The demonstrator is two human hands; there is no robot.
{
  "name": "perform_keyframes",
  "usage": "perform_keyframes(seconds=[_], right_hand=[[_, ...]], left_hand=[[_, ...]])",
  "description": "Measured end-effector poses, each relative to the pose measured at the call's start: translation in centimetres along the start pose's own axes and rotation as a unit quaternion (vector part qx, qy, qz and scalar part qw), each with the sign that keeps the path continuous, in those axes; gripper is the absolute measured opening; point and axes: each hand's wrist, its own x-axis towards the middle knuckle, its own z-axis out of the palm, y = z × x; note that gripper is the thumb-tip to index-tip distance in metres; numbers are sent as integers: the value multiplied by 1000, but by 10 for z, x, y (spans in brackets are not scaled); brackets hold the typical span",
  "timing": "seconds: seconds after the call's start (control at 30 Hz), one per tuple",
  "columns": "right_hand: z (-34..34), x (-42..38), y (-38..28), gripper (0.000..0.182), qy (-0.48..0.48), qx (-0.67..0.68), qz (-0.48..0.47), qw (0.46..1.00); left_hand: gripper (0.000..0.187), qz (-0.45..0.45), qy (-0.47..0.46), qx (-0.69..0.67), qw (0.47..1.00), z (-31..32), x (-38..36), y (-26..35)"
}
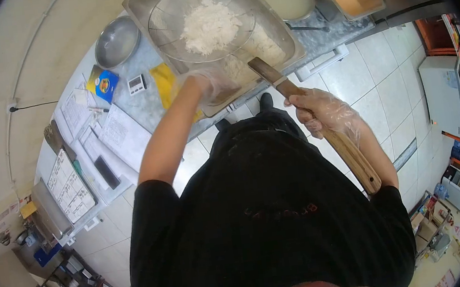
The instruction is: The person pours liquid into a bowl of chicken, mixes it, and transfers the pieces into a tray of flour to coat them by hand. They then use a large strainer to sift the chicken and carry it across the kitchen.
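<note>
In the strainer [171,28], white flour [210,28]

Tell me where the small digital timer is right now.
The digital timer lies on the counter's left part, between the blue-and-yellow packet and the yellow cloth.

your left hand [207,85], in a clear disposable glove, reaches forward on a bare forearm, the arm stretched nearly straight from a short black sleeve, fingers curled downward at the far end of the reach. your right hand [326,113], gloved the same way, sits closer to your body with the elbow bent and tucked at your side, fingers wrapped tight in a full fist grip, knuckles facing up and thumb side turned forward.
</note>
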Motion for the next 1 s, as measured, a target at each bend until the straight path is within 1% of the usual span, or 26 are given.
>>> perform_keyframes(seconds=[0.03,0.1,0.13,0.2,0.23,0.3,0.33,0.37,0.4,0.43,0.5,0.53,0.6,0.63,0.7,0.73,0.77,0.8,0.83,0.9,0.93,1.0], right_hand=[[-2,2,0,29,3,1,-2,1000],[-7,6,3,31,-12,-14,-11,1000],[-9,10,3,31,-10,-15,-12,1000],[-8,16,10,30,-7,36,6,999],[-9,18,12,30,-8,40,7,999],[-11,22,13,27,-32,47,-2,998],[-15,27,17,27,-31,55,-2,998],[-20,35,22,25,-49,30,-21,998],[-24,41,25,24,-67,4,-41,997],[-24,39,21,24,-65,9,-42,997],[-21,32,7,23,-76,34,-24,996],[-21,31,5,23,-71,39,-26,996],[-23,30,2,24,-69,23,-23,997],[-24,31,2,24,-67,26,-24,997],[-25,34,3,25,-66,24,-13,997],[-26,34,3,25,-66,26,-13,997],[-25,34,3,25,-73,29,-18,997],[-25,34,2,25,-81,32,-23,996],[-26,35,3,25,-82,30,-22,996],[-28,37,4,23,-73,44,-6,996],[-29,37,4,23,-75,43,-7,996],[-29,35,6,21,-67,50,-17,996]], left_hand=[[66,3,2,3,1000,8,8,2],[97,-21,132,18,991,27,19,5],[97,-19,135,19,991,28,23,5],[103,-15,129,21,991,35,26,1],[103,-16,126,24,992,42,34,-6],[94,18,73,180,981,48,54,-21],[94,21,70,185,980,44,53,-17],[89,7,83,74,994,38,48,-10],[83,-8,96,-39,995,32,43,-1],[83,-6,94,-35,995,29,43,10],[79,63,131,-123,982,27,47,34],[79,68,129,-120,982,28,53,36],[79,8,94,-108,990,30,64,40],[79,11,93,-105,990,28,59,45],[71,23,178,-44,983,26,49,54],[71,24,177,-43,983,37,68,44],[70,25,185,-97,978,60,102,23],[70,25,193,-152,969,73,119,9],[70,23,194,-154,969,73,107,5],[63,62,240,-39,968,65,68,-4],[63,59,241,-38,968,56,60,-17],[55,74,183,-223,955,38,42,-39]])
